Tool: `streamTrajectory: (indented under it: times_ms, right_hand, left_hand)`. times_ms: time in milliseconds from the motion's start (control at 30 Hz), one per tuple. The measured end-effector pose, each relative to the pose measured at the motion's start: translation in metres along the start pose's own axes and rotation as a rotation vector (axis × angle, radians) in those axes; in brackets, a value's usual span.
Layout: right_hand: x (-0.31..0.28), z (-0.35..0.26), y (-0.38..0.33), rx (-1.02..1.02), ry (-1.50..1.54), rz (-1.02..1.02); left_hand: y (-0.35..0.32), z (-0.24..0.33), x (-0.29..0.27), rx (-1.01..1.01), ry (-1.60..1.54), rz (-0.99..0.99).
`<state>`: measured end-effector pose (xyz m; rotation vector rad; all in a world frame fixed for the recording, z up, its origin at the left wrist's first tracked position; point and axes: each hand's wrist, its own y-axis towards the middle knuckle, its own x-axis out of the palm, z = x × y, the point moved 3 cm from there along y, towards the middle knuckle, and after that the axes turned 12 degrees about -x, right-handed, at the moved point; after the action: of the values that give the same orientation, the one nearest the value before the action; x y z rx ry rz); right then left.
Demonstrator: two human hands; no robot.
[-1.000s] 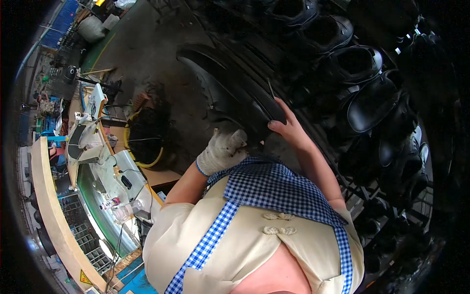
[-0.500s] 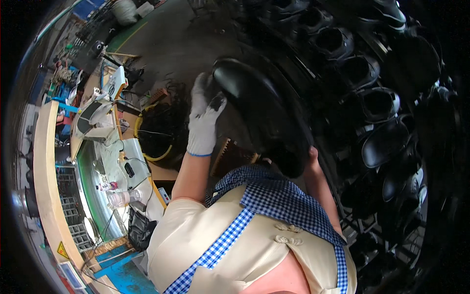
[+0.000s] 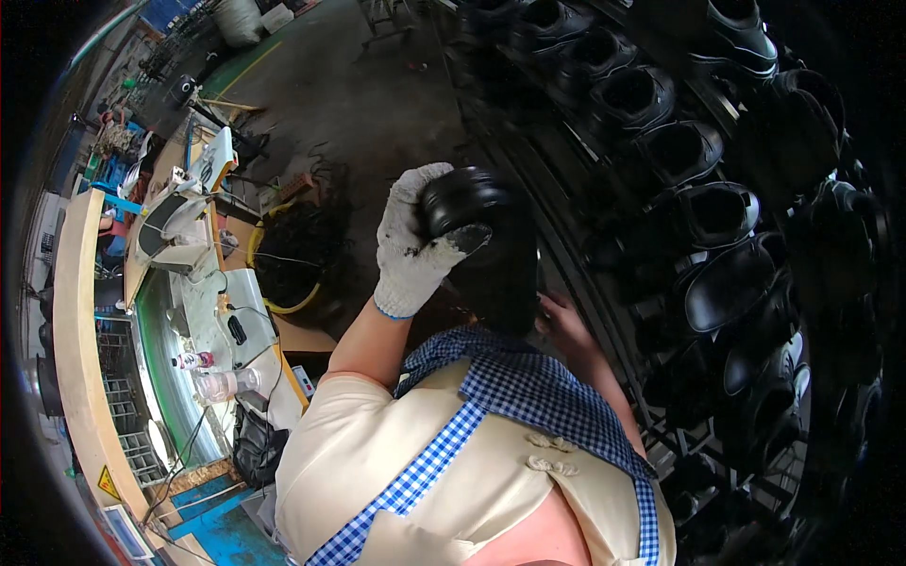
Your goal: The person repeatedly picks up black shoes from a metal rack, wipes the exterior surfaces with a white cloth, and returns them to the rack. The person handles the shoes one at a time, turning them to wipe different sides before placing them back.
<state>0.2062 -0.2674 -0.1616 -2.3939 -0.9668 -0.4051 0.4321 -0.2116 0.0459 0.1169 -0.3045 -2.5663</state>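
Observation:
My left hand (image 3: 412, 231), in a pale knitted glove with dark smudges, is closed round the rounded, glossy far end of a black shoe (image 3: 472, 196). Its thumb lies across the near side of that end. Toward my apron the shoe's dark body runs down and blends into shadow, so its shape there is hard to make out. At its near right side is my bare right hand (image 3: 566, 328), its fingers bent against the shoe and partly lost in the dark.
Racks on the right carry rows of black shoes (image 3: 713, 212). On the left stands a workbench (image 3: 193, 292) with a clear plastic bottle (image 3: 226, 383), cables and a small dark device. Beside it, a yellow-rimmed container (image 3: 293, 307) holds dark scraps. A black bag (image 3: 257, 448) hangs near my left side.
The shoe has turned, so its rounded end now faces up toward me. My left hand has gone from spread fingers beside it to a grip round it. My right hand has shifted slightly left.

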Motion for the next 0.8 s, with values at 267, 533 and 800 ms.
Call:
streamTrajectory:
  times_ms: [267, 533, 800]
  right_hand:
    - [0.017, -0.031, -0.011, -0.705, -0.510, -0.071]
    - [0.019, -0.065, -0.019, -0.534, -0.381, 0.052]
    - [0.005, -0.071, -0.017, -0.269, -0.028, 0.315]
  left_hand:
    - [0.033, -0.019, -0.012, -0.289, -0.432, 0.415]
    - [0.055, -0.070, -0.037, -0.331, -0.259, 0.214]
    - [0.050, -0.093, -0.051, -0.521, -0.236, 0.215]
